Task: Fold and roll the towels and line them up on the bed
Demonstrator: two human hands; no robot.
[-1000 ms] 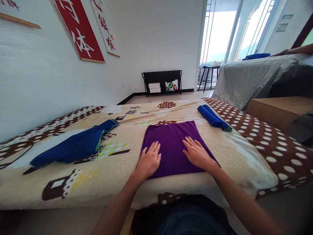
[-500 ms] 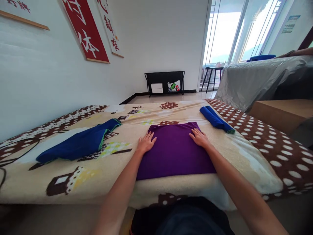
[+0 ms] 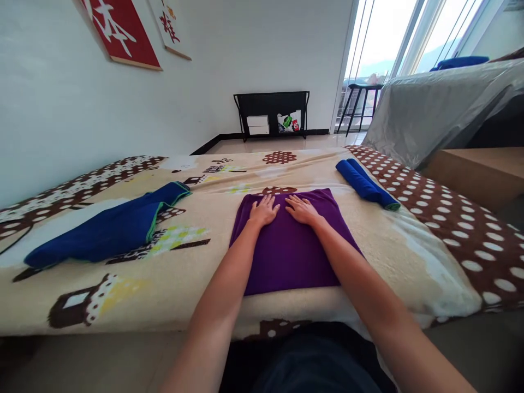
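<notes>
A purple cloth (image 3: 292, 251), folded into a flat rectangle, lies in front of me on the patterned blanket (image 3: 221, 213). My left hand (image 3: 264, 211) rests flat on its far part, fingers spread. Beside it, close to the middle of the far edge, my right hand (image 3: 302, 209) also lies flat with fingers apart. The two hands are near each other but not touching. To the left is a loosely laid blue cloth (image 3: 106, 229) with green edging. A rolled blue cloth (image 3: 366, 184) sits to the right of the purple one.
A black rack (image 3: 271, 112) holding white boxes and a bag stands by the far wall. On the right are a cardboard box (image 3: 478, 172), a plastic-covered piece of furniture (image 3: 434, 103) with blue cloth on top, and a black stool (image 3: 362, 101). Hanging scrolls (image 3: 123, 35) are on the left wall.
Both hands have slid inward from the sides of the purple cloth to the middle of its far part. The view has tilted down slightly.
</notes>
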